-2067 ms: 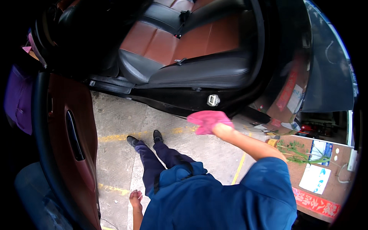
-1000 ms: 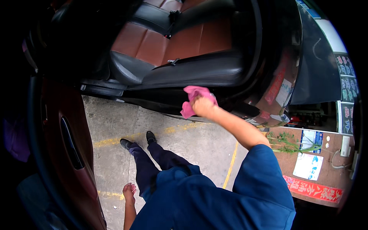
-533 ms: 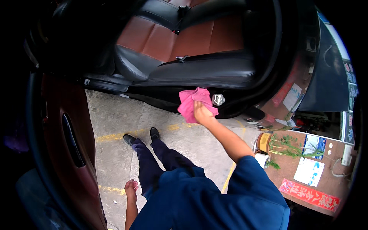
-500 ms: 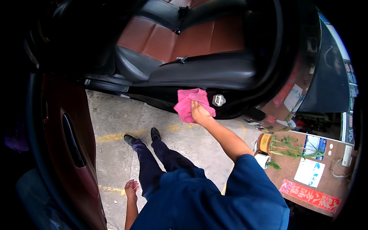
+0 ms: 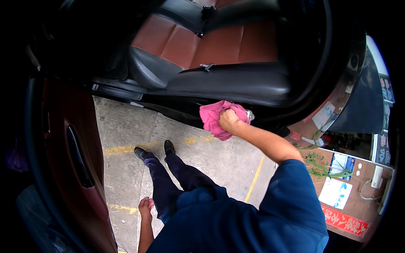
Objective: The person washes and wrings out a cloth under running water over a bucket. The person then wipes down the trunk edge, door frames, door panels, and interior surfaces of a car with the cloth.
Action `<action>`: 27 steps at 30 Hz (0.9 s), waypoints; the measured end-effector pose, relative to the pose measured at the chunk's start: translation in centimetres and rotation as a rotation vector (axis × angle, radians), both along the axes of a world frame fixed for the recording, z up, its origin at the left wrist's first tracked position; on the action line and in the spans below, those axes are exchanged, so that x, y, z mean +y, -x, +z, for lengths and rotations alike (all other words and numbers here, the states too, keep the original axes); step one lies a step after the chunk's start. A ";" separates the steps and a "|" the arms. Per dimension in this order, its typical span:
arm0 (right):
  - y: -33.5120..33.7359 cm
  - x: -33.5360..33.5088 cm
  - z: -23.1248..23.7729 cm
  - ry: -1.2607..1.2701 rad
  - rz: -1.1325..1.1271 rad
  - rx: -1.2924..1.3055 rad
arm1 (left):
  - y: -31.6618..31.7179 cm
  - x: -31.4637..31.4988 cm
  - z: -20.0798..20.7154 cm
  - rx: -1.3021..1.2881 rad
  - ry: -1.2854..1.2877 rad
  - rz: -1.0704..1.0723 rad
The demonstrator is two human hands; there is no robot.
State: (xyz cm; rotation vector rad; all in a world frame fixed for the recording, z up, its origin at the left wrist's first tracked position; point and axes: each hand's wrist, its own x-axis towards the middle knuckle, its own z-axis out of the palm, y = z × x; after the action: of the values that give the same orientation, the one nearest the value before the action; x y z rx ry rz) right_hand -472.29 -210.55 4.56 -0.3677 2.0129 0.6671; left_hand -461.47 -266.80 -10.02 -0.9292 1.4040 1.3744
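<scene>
My right hand [image 5: 230, 120] is closed on a bunched pink cloth [image 5: 211, 115], which lies against the black frame of the car's door opening, below the rear seat [image 5: 230, 82]. The cloth partly covers a shiny metal door latch striker [image 5: 250, 115] just right of my fingers. How far the cloth reaches under my palm is hidden. My left hand [image 5: 146, 205] hangs low beside my leg, holding nothing, its fingers loosely curled and apart.
An opened car door with a dark red inner panel [image 5: 63, 126] stands on my left. Concrete floor [image 5: 122, 126] with yellow lines lies under my shoes [image 5: 169, 147]. At right are a brown board [image 5: 363, 185] with papers, a red banner [image 5: 346, 221] and green plants [image 5: 316, 163].
My right hand has moved slightly right with the cloth, toward the striker, and its fingers have bunched the cloth. My left hand hangs almost unmoved.
</scene>
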 end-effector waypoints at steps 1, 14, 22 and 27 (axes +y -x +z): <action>0.1 -0.2 -0.1 0.001 0.004 -0.003 | 0.2 0.1 0.3 -0.003 0.001 0.004; -3.5 -1.8 -4.8 0.071 -0.341 0.449 | 3.3 -0.9 1.9 0.078 0.079 0.096; 6.4 -4.0 -18.7 0.366 -0.261 0.383 | 5.6 -0.6 0.8 0.149 0.182 0.049; 15.9 -8.5 -32.5 0.590 -0.353 0.366 | 1.9 0.3 -3.1 0.371 0.390 -0.330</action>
State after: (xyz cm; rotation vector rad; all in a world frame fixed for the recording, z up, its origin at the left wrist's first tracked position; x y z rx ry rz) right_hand -488.22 -219.03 -27.93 -0.2270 2.5282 -0.1036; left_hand -463.34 -266.52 -13.13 -0.6565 2.0585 1.0741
